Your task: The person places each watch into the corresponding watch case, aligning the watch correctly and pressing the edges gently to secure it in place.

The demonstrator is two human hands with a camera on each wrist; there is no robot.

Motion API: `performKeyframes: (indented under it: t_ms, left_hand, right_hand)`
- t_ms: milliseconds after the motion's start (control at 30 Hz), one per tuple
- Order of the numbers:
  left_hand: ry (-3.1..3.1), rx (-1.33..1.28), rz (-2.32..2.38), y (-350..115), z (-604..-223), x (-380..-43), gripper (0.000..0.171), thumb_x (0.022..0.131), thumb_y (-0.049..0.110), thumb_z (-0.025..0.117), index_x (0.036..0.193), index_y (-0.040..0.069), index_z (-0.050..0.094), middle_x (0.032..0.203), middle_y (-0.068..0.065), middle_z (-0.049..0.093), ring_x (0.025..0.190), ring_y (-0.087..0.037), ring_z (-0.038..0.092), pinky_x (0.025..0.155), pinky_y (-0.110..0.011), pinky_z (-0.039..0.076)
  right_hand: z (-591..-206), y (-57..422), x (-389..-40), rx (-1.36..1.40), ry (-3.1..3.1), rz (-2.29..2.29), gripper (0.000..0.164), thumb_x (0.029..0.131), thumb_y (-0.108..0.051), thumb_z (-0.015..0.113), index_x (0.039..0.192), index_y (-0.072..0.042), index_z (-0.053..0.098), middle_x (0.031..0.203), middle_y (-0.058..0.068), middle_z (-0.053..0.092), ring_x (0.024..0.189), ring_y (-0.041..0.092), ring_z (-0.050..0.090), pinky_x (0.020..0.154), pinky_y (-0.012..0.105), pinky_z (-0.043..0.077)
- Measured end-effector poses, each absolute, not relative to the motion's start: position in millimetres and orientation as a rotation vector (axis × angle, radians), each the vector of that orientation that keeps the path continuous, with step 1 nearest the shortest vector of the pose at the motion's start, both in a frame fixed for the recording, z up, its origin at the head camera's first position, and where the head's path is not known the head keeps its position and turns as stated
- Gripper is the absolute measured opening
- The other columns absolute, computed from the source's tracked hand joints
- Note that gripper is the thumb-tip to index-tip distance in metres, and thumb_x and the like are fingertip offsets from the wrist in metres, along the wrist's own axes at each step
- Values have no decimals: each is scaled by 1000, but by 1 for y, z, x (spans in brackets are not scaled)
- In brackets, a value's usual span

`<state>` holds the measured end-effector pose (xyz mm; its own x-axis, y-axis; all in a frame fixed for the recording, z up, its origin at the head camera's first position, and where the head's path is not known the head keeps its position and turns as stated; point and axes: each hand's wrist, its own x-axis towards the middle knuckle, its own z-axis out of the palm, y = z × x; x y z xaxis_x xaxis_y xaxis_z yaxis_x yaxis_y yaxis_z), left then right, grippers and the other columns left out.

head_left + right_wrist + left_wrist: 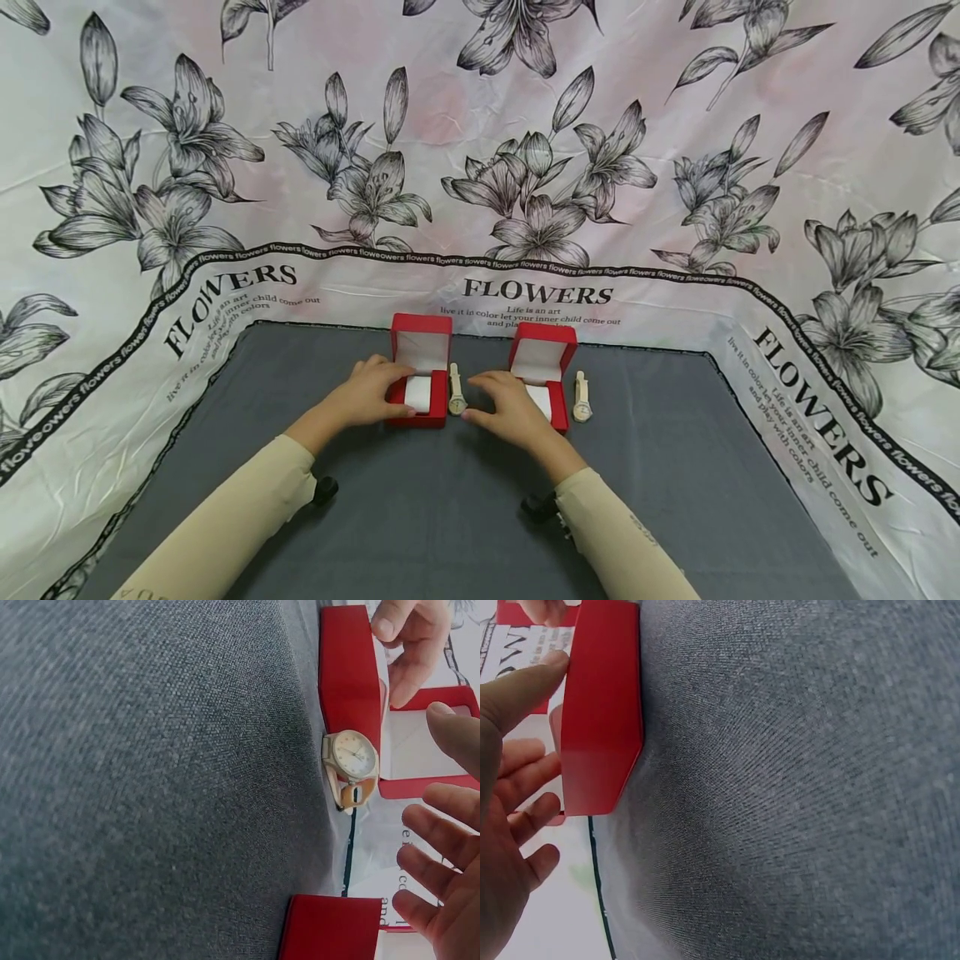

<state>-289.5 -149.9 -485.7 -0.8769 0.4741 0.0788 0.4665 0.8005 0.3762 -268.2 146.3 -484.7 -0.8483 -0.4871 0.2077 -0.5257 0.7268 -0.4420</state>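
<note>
Over the left red watch box, my left hand is spread, thumb and fingers on either side of the white cushion. The left wrist view shows the thumb at the box's rim and the fingers apart. My right hand reaches across the right red box, partly hiding its cushion. Its thumb and fingers are parted toward a cream-strapped watch beside the left box. In the right wrist view that watch leans dial outward, and the right fingers hold nothing.
Both box lids stand raised, showing white linings. Another cream-strapped watch lies right of the right box. Grey cloth covers the table, and a flower-printed sheet rises behind its far edge.
</note>
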Motion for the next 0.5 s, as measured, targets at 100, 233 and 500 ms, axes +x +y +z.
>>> performKeyframes:
  t_ms: [100,233,500]
  left_hand:
    - [2965,766,603,-149,-485,-290,72,84,49,81,143,14,60,132,-5,65,123,-26,47,99,-49,37]
    - [2963,778,582,-147,-483,-292,69,84,45,82,142,15,62,131,-4,66,120,-26,48,97,-48,38]
    - [2950,791,519,-143,-482,-297,67,82,42,84,140,15,63,129,-3,67,115,-23,48,94,-46,37]
  right_hand:
    - [-485,145,-270,836,-2857,761,59,90,-37,79,139,-8,62,139,10,62,132,29,53,114,52,38]
    - [-486,143,-272,821,-2878,769,59,90,-37,79,139,-8,63,139,10,62,132,29,53,113,51,40]
    - [-490,140,-278,805,-2901,777,58,89,-35,80,137,-8,64,138,12,63,130,29,54,112,49,41]
